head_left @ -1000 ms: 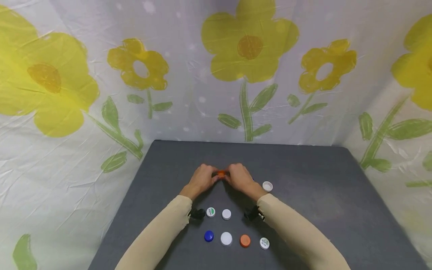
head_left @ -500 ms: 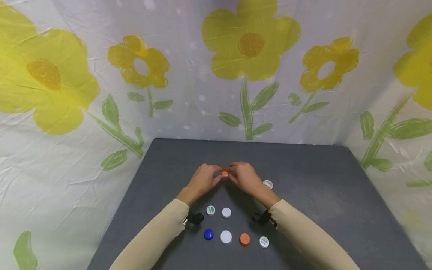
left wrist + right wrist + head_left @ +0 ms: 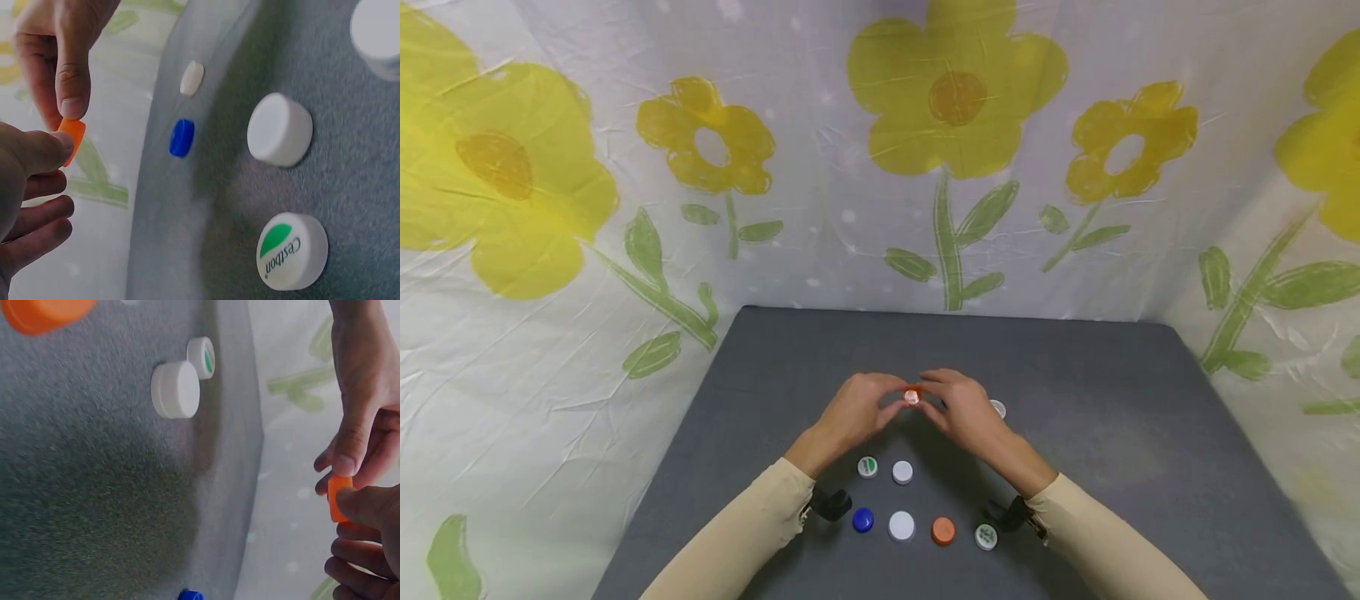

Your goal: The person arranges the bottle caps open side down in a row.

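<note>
Both hands meet over the dark table around one small orange bottle cap (image 3: 912, 397), which shows a pale middle towards the head camera. My left hand (image 3: 859, 408) pinches one side of it; in the left wrist view its thumb lies across the cap (image 3: 74, 139) while the lower fingers spread loosely. From the other side, my right hand (image 3: 964, 408) pinches the same cap between thumb and fingers. In the right wrist view the cap (image 3: 338, 499) stands on edge between the two thumbs, well clear of the table.
Nearer the body lie a green-marked white cap (image 3: 867, 467), a small white cap (image 3: 902, 472), a blue cap (image 3: 862, 520), a larger white cap (image 3: 901, 526), an orange cap (image 3: 943, 531) and a printed cap (image 3: 986, 537). Beyond the right hand are another white cap (image 3: 997, 408) and blue cap (image 3: 182, 137).
Both hands have shifted slightly right with the orange cap, which has tilted so its pale middle faces the head camera. My right forearm has swung outward. The loose caps have stayed put.
</note>
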`<state>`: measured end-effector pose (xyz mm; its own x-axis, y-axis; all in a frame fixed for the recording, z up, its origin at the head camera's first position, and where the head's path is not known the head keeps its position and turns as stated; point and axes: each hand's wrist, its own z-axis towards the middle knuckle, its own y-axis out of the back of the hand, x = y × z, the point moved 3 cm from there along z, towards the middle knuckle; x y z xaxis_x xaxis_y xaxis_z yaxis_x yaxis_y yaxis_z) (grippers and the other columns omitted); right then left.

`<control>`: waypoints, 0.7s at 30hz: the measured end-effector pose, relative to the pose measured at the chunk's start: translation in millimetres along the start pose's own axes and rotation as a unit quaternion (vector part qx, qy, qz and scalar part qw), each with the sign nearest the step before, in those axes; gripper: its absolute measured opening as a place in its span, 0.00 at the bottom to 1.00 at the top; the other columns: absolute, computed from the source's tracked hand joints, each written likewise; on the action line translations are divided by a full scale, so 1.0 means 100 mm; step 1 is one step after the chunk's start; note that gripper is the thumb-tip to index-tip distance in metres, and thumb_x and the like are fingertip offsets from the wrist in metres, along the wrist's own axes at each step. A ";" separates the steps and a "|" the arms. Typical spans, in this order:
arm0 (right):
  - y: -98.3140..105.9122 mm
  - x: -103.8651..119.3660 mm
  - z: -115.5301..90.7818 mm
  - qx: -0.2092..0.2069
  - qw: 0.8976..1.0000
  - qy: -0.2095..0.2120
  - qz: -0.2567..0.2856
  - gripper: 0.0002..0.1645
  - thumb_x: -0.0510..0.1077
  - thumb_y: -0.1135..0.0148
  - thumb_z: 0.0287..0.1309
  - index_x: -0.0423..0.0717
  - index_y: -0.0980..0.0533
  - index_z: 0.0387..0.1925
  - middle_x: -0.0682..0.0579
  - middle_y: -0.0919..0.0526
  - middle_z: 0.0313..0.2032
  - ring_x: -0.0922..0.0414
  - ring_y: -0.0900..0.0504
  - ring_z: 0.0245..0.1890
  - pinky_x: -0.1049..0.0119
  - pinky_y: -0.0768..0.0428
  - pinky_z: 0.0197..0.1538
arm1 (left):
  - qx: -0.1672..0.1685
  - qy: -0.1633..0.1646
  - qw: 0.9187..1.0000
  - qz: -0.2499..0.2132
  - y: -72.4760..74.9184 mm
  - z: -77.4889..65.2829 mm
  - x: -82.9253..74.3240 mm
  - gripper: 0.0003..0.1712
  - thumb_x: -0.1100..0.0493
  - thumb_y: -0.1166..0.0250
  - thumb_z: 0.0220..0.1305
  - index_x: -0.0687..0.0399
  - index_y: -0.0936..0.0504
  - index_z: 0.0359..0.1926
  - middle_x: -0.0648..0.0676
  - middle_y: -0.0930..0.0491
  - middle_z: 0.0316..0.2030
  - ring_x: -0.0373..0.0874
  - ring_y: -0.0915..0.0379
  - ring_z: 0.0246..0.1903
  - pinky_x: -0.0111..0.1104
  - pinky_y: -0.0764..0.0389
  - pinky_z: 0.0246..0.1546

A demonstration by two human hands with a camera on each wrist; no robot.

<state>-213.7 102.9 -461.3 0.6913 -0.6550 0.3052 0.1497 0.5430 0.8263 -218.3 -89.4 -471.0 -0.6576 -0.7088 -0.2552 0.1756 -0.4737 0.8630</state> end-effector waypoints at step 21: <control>0.09 0.09 -0.48 -0.075 0.996 0.040 0.031 0.19 0.41 0.15 0.56 0.39 0.09 0.48 0.43 0.08 0.51 0.45 0.09 0.53 0.49 0.10 0.53 | 0.021 -0.035 0.996 -0.074 0.01 -0.17 -0.31 0.13 0.59 0.21 0.67 0.54 0.07 0.51 0.51 0.06 0.47 0.46 0.08 0.49 0.40 0.10 0.54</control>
<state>-172.4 126.7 -474.1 0.7562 -0.5771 0.3085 0.2059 0.6574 0.7249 -185.5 -77.1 -469.8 -0.7241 -0.5940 -0.3505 0.0429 -0.5460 0.8367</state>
